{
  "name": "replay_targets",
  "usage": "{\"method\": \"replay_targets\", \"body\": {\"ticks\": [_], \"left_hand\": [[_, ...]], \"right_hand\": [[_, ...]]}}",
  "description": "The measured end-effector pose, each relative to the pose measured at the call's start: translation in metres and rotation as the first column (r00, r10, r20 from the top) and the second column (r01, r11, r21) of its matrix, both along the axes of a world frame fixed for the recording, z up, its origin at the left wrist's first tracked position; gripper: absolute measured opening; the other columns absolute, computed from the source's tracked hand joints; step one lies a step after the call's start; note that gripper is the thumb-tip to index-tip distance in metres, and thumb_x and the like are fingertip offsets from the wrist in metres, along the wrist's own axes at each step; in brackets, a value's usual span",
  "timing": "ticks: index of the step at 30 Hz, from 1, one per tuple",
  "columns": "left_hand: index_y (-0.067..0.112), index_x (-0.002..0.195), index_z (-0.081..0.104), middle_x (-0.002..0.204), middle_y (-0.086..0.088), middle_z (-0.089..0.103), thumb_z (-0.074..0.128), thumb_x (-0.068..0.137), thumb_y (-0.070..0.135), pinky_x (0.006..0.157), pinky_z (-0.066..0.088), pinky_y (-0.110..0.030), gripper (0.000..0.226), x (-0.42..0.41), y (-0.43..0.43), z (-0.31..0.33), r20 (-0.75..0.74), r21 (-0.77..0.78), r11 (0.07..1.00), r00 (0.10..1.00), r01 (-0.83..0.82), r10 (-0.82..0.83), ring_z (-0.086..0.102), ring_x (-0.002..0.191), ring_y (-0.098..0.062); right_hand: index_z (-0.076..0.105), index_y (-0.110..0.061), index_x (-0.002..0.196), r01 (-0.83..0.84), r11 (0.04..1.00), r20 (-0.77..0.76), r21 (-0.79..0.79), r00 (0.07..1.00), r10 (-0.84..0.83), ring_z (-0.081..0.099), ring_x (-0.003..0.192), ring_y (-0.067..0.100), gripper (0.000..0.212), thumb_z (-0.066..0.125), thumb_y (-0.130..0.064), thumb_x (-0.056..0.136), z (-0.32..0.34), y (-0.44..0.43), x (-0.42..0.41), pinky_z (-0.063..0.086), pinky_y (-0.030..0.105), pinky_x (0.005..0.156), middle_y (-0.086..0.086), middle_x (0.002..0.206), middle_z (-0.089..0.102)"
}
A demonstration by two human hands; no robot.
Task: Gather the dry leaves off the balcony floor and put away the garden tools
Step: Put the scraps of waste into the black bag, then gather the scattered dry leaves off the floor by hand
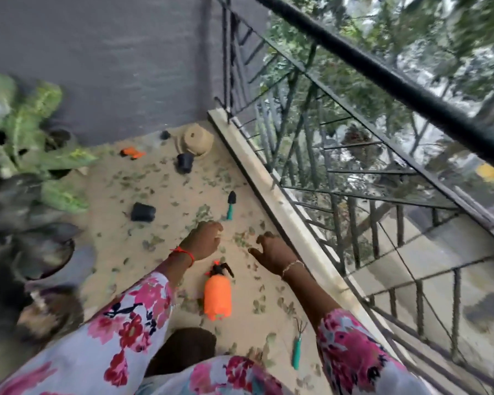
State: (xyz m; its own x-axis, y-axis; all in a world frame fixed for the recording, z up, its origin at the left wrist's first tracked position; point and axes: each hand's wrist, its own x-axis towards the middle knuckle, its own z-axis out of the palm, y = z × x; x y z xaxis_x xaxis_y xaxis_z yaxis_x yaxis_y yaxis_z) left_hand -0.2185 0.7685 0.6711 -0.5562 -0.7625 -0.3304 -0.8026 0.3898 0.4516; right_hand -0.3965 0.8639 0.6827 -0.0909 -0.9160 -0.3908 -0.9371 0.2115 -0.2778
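Leaves (241, 238) scattered over floor (106, 201). Potted plants (26, 132) along L side; railing (340, 172) on curb (285, 212) along R; wall (126, 67) at back. Spray bottle (217, 295) lying centre-front, hand rake (297, 347) R of it, nearer. Trowel (230, 206) farther back, nr curb. Small pot (142, 212) L of trowel; another (184, 163) behind, just before upturned pot (196, 142) in back corner.

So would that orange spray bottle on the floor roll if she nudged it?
Probably a little: the orange spray bottle lies on its side and its body looks round. Its black pump head sticks out and may stop it soon. It looks plastic, so likely light, though its fill cannot be seen.
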Motion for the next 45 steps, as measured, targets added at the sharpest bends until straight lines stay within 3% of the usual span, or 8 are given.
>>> {"method": "replay_targets", "body": {"ticks": [3, 7, 10, 20, 25, 35, 40, 45], "left_hand": [[0.010, 0.136, 0.043, 0.144, -0.009, 0.039, 0.047, 0.096, 0.016, 0.109, 0.027, -0.036, 0.041, 0.025, -0.019, 0.000, 0.045, -0.011, 0.998, 0.997, -0.054, 0.054, 0.030, 0.136, -0.028], [0.016, 0.146, 0.027, 0.155, -0.002, 0.019, 0.047, 0.097, 0.034, 0.117, 0.003, -0.046, 0.056, 0.061, -0.053, -0.003, 0.130, -0.053, 0.993, 0.985, -0.107, 0.113, 0.001, 0.146, -0.023], [0.018, 0.149, 0.020, 0.159, 0.000, 0.008, 0.048, 0.095, 0.044, 0.116, -0.005, -0.047, 0.066, 0.089, -0.088, -0.008, 0.172, -0.040, 0.992, 0.977, -0.122, 0.127, -0.006, 0.146, -0.023], [0.014, 0.150, 0.017, 0.159, -0.004, 0.005, 0.053, 0.093, 0.042, 0.115, 0.002, -0.039, 0.072, 0.185, -0.219, 0.003, 0.118, 0.069, 0.986, 0.983, -0.152, 0.143, -0.008, 0.146, -0.025], [0.016, 0.149, 0.020, 0.158, -0.003, 0.010, 0.055, 0.092, 0.043, 0.115, 0.000, -0.042, 0.072, 0.196, -0.274, -0.004, 0.113, 0.056, 0.980, 0.977, -0.190, 0.183, -0.003, 0.146, -0.026], [0.017, 0.148, 0.022, 0.158, -0.002, 0.010, 0.053, 0.093, 0.043, 0.117, 0.002, -0.043, 0.068, 0.180, -0.433, -0.046, 0.146, 0.099, 0.950, 0.948, -0.297, 0.281, 0.000, 0.146, -0.023], [0.017, 0.147, 0.024, 0.156, -0.002, 0.016, 0.053, 0.093, 0.039, 0.117, 0.006, -0.041, 0.065, 0.161, -0.524, -0.050, 0.196, 0.150, 0.917, 0.920, -0.371, 0.340, 0.003, 0.146, -0.022], [0.015, 0.146, 0.026, 0.154, -0.007, 0.022, 0.056, 0.091, 0.040, 0.116, 0.015, -0.037, 0.067, 0.146, -0.611, -0.050, 0.158, 0.085, 0.898, 0.895, -0.432, 0.416, 0.015, 0.144, -0.024]], "right_hand": [[0.048, -0.004, 0.122, -0.095, 0.995, -0.020, -0.024, 0.995, 0.095, 0.046, 0.116, 0.032, 0.045, 0.040, -0.040, 0.097, -0.001, -0.039, 0.020, 0.039, 0.038, 0.091, 0.015, 0.127, 0.047], [0.041, -0.007, 0.132, -0.114, 0.993, -0.014, -0.036, 0.993, 0.114, 0.032, 0.130, 0.029, 0.053, 0.039, -0.046, 0.096, -0.007, -0.091, 0.057, 0.028, 0.046, 0.106, 0.012, 0.138, 0.039], [0.037, -0.008, 0.135, -0.126, 0.991, -0.013, -0.043, 0.992, 0.125, 0.027, 0.134, 0.028, 0.055, 0.038, -0.047, 0.096, -0.010, -0.133, 0.087, 0.023, 0.047, 0.107, 0.012, 0.141, 0.035], [0.032, -0.009, 0.140, -0.074, 0.997, 0.030, 0.000, 0.997, 0.074, 0.018, 0.140, 0.027, 0.059, 0.037, -0.047, 0.096, -0.024, -0.262, 0.173, 0.020, 0.045, 0.110, 0.013, 0.150, 0.024], [0.032, -0.009, 0.140, -0.091, 0.996, 0.010, 0.009, 0.996, 0.091, 0.019, 0.141, 0.026, 0.058, 0.035, -0.048, 0.096, -0.029, -0.317, 0.179, 0.005, 0.047, 0.113, 0.013, 0.149, 0.025], [0.037, -0.005, 0.135, -0.137, 0.988, 0.055, 0.072, 0.989, 0.134, 0.033, 0.129, 0.031, 0.056, 0.040, -0.045, 0.096, -0.068, -0.505, 0.144, 0.036, 0.040, 0.101, 0.015, 0.139, 0.036], [0.037, -0.004, 0.134, -0.180, 0.976, 0.104, 0.126, 0.980, 0.167, 0.036, 0.125, 0.034, 0.055, 0.040, -0.044, 0.096, -0.071, -0.610, 0.122, 0.036, 0.041, 0.102, 0.017, 0.136, 0.037], [0.034, -0.002, 0.137, -0.216, 0.966, 0.082, 0.143, 0.975, 0.206, 0.035, 0.127, 0.034, 0.056, 0.041, -0.040, 0.097, -0.076, -0.705, 0.092, 0.033, 0.039, 0.102, 0.021, 0.141, 0.032]]}}
